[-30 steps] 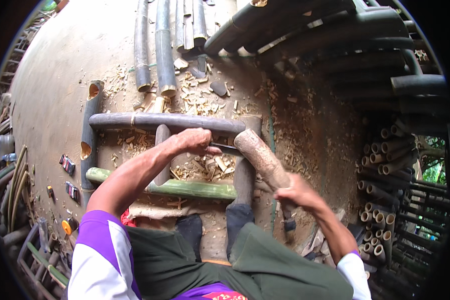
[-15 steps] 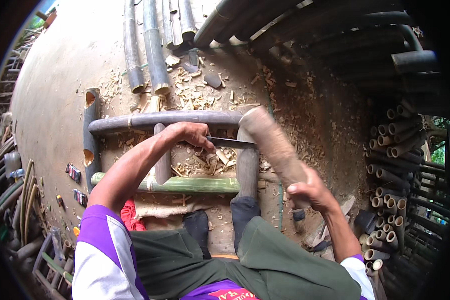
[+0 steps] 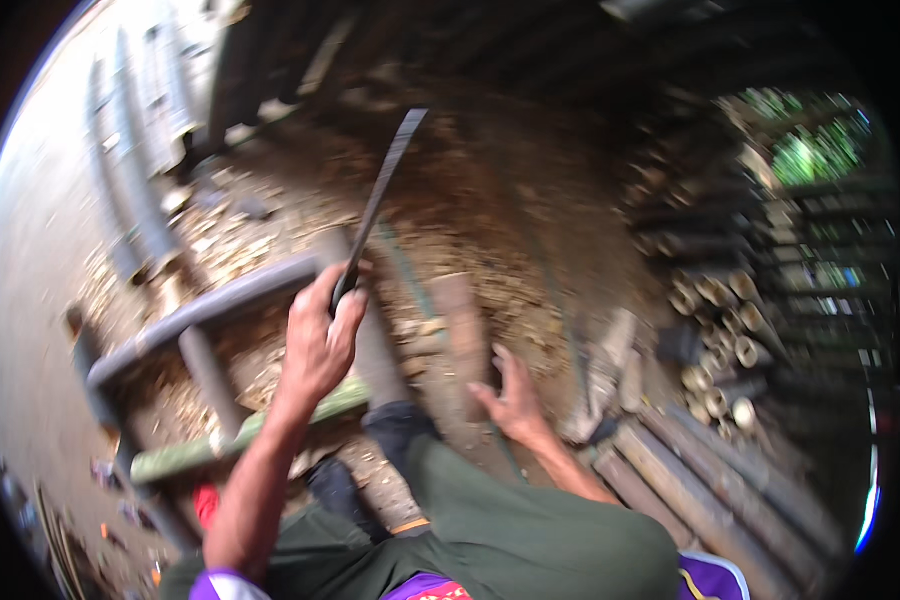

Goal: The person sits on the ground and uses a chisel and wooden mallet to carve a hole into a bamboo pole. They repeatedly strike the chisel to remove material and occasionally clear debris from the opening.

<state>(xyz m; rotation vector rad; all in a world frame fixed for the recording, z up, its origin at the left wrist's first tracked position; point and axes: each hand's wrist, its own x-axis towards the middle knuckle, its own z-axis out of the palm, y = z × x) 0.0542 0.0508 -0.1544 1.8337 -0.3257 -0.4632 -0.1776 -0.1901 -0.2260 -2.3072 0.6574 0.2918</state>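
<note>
In my left hand (image 3: 320, 330) is the dark handle of a knife (image 3: 380, 190), its long narrow blade pointing up and away. My right hand (image 3: 512, 395) has its fingers apart beside a wooden club (image 3: 460, 335), which appears to lie on the ground; motion blur hides whether they touch. To the left lies a bamboo frame: a dark curved pole (image 3: 210, 305), a short crosspiece (image 3: 210, 375), a green pole (image 3: 195, 457) and a dark notched post (image 3: 88, 350). A thick dark bamboo length (image 3: 375, 350) runs along the frame's right end, by my foot (image 3: 402, 425).
Pale wood chips (image 3: 240, 235) litter the ground. Long bamboo poles (image 3: 135, 180) lie at the far left. Cut bamboo tubes (image 3: 715, 290) are stacked at the right, with thick poles (image 3: 700, 490) at the near right. A red cloth (image 3: 206, 503) lies near my left forearm.
The view has swung to the right. My left hand has lifted the knife off the bamboo and turned its blade upward. My right hand has lowered the club and let go of it.
</note>
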